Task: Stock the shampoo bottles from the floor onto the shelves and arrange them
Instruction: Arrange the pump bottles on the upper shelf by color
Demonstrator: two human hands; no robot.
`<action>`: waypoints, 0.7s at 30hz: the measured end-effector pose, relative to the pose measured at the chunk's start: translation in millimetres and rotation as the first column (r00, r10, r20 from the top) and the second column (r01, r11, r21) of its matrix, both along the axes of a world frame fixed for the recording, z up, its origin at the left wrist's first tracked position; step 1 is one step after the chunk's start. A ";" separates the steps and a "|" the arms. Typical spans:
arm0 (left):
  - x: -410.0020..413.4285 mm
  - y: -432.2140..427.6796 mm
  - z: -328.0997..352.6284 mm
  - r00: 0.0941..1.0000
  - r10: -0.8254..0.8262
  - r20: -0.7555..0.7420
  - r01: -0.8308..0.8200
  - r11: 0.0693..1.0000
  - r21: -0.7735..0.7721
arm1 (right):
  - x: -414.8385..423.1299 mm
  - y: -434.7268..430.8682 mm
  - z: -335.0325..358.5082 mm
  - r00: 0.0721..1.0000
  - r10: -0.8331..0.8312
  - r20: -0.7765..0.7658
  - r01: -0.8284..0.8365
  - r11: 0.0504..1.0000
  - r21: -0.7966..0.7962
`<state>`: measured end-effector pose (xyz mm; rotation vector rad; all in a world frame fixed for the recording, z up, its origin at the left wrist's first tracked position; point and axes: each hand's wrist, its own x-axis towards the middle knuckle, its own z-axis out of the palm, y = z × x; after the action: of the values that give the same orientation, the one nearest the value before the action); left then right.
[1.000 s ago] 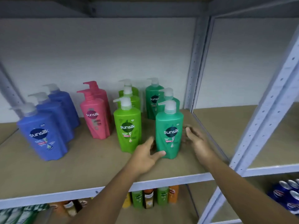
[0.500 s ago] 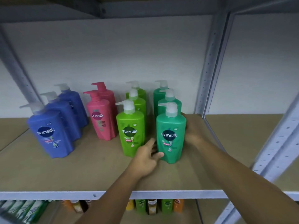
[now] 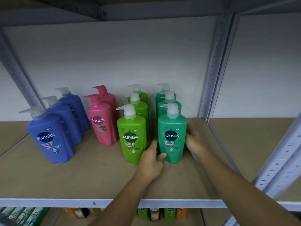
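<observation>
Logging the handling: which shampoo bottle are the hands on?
The front teal bottle, rightmost row: left hand grips its left side, right hand its right. Two more stand behind.

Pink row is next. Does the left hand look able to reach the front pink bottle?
Probably yes: bare shelf lies before the front pink bottle, though the left hand holds the front teal bottle.

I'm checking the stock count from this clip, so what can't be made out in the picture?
Head view only:
1. Rear teal bottles: labels hidden by the front teal bottle.
2. Right hand: fingertips hidden behind that bottle.
3. Lower-shelf bottles: cut off by the shelf edge above and the frame's bottom.
4. Small print on the front lime bottle: too small and blurred.
5. The floor and any stock left there: outside the frame.
</observation>
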<state>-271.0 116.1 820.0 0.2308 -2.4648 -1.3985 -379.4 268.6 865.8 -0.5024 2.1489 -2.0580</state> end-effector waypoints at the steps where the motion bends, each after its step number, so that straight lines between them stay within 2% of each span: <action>1: -1.4 1.7 0.5 1.000 0.011 -0.009 -0.011 1.000 -0.003 | 5.4 1.5 -1.5 0.999 -0.029 0.012 0.030 0.999 -0.035; 5: -6.2 3.8 0.1 0.999 0.017 -0.033 -0.017 1.000 -0.002 | 27.4 11.9 -6.2 1.000 -0.015 0.008 0.016 0.993 -0.116; 9: -8.1 0.4 -3.6 1.000 0.008 -0.024 -0.008 1.000 0.009 | 11.6 12.3 -5.7 1.000 -0.023 0.012 0.025 0.992 -0.126; 11: -7.8 1.2 -2.8 1.000 0.019 -0.021 -0.019 1.000 0.002 | -1.1 7.0 2.3 0.997 -0.026 0.071 0.033 0.994 -0.101; 13: -7.2 1.9 -2.2 0.999 0.030 -0.015 -0.030 1.000 -0.004 | -9.7 -1.0 9.8 0.989 0.051 0.137 -0.042 0.997 -0.066; 17: -5.6 3.0 -0.5 0.999 0.053 -0.013 -0.053 0.998 -0.037 | -22.3 -11.8 15.3 0.942 0.160 0.294 -0.130 0.984 -0.118; 21: -4.5 3.8 -1.2 0.997 0.066 -0.028 -0.068 0.996 -0.055 | -26.5 -14.2 15.2 0.933 0.195 0.301 -0.166 0.979 -0.121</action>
<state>-275.5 119.9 818.8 0.2783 -2.4476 -1.2953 -405.9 254.4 881.0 -0.3416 1.7662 -1.9892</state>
